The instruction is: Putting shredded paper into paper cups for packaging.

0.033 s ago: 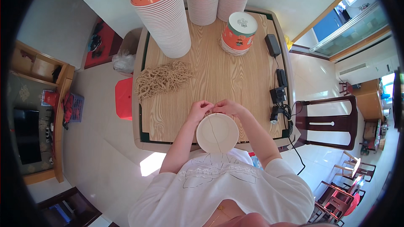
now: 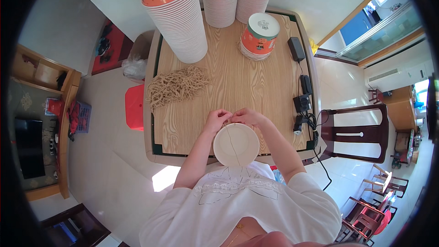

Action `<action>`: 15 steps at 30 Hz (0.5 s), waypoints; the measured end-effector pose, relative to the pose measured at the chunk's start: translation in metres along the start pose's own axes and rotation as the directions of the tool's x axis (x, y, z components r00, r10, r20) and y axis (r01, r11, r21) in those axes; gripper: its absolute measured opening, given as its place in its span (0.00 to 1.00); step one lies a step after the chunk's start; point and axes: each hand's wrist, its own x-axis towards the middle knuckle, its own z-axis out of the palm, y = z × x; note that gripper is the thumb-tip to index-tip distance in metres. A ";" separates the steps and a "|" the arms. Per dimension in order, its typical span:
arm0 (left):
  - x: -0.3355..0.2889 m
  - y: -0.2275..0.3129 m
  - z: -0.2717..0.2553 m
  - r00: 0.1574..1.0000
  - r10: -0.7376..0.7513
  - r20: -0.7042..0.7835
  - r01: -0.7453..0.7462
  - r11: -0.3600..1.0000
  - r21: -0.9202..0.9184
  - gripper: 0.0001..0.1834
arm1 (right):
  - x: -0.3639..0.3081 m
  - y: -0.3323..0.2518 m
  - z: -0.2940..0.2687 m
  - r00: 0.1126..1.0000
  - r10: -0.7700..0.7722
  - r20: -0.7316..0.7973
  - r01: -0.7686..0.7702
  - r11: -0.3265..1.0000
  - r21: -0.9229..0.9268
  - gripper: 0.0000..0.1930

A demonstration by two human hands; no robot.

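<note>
A white paper bucket sits at the table's near edge against my shirt, its open mouth facing up. A thin tan cord runs across the mouth from the far rim toward my body. At the far rim my left hand pinches the cord end, fingertips close together. Beside it my right hand is also closed in a pinch on the cord. The fingers hide the exact spot where the cord meets the rim. A loose heap of tan cords lies beyond my left hand.
Tall stacks of paper buckets stand at the back. An upside-down orange and green bucket is at the far right. Black power adapters and cables line the right edge. A red stool stands left, a dark wooden chair right.
</note>
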 end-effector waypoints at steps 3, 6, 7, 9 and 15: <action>-0.001 0.006 0.003 1.000 -0.031 0.004 0.031 0.999 -0.019 0.05 | 0.001 0.004 -0.005 1.000 -0.010 -0.009 0.010 1.000 0.014 0.10; -0.002 0.001 -0.006 0.993 -0.106 0.061 0.107 0.994 -0.012 0.05 | 0.000 0.001 -0.006 1.000 -0.006 0.008 0.006 1.000 -0.022 0.10; -0.003 0.000 -0.008 0.984 -0.139 0.115 0.138 0.990 0.016 0.06 | -0.001 0.001 -0.005 1.000 -0.006 0.009 0.006 1.000 -0.022 0.10; -0.003 -0.003 -0.011 0.983 -0.149 0.110 0.146 0.989 0.037 0.06 | -0.003 0.000 -0.004 1.000 -0.027 0.003 0.027 1.000 -0.013 0.10; -0.002 -0.009 -0.015 0.990 -0.122 0.074 0.122 0.992 -0.002 0.05 | -0.005 -0.003 -0.004 0.998 0.013 0.062 -0.007 0.995 -0.100 0.09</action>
